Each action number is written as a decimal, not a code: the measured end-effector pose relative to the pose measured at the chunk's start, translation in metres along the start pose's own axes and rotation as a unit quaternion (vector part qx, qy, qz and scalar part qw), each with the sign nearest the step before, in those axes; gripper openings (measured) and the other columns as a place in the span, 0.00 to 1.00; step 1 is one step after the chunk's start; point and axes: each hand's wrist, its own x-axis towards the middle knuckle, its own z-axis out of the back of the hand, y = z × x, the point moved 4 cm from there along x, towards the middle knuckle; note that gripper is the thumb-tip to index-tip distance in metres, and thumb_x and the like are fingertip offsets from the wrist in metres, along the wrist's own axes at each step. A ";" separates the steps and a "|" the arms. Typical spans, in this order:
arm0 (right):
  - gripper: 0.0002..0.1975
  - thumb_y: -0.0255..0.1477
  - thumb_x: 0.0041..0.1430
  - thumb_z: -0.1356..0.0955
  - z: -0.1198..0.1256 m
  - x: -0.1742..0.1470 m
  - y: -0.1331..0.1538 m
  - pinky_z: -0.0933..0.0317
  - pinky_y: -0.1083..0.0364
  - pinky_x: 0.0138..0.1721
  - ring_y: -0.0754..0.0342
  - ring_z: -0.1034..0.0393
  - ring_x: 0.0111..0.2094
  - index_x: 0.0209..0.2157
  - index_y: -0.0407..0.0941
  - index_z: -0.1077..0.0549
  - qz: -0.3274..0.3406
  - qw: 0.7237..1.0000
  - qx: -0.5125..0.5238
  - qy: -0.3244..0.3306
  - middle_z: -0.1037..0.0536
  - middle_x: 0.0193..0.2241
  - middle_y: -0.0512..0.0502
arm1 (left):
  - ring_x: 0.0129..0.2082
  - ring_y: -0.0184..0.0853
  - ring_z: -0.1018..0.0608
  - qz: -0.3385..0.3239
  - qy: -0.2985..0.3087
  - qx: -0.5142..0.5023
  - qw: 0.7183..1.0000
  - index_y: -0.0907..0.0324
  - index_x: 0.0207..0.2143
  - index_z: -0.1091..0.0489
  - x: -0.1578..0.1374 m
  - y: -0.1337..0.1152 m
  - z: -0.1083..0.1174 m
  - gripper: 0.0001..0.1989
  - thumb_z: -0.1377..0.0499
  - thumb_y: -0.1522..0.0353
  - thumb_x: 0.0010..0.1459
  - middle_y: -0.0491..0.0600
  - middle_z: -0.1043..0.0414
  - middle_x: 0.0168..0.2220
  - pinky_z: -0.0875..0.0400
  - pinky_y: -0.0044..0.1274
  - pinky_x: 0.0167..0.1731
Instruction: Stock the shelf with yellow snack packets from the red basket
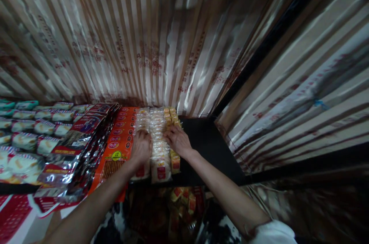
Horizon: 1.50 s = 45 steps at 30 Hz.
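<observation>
My left hand (142,145) rests on a row of clear-wrapped snack packets (143,116), fingers bent downward over it. Beside that row runs a second row of clear packets (160,169) with small red labels. My right hand (178,140) lies over the right side of this second row, its fingers apart and touching the wrappers. Under and beside the right hand is a narrow row of small yellow packets (175,162). Both hands look open, with nothing lifted in them. The undersides of the fingers are hidden.
Left of the rows lie an orange snack sheet (119,140), stacked dark red packs (86,128) and rows of white-and-blue packets (43,126). Everything stands on a black shelf (211,148). Below are a bag with yellow packets (184,200) and a red basket (14,213). Striped sheeting (150,36) hangs behind.
</observation>
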 end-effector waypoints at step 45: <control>0.07 0.28 0.59 0.36 0.011 -0.013 0.002 0.44 0.53 0.50 0.51 0.34 0.42 0.34 0.43 0.26 -0.053 0.998 -0.020 -0.007 0.25 0.35 0.44 | 0.59 0.47 0.44 0.012 -0.137 -0.060 0.989 0.62 0.37 0.31 -0.026 -0.015 0.014 0.09 0.49 0.72 0.58 0.56 0.36 0.50 0.39 0.44 0.55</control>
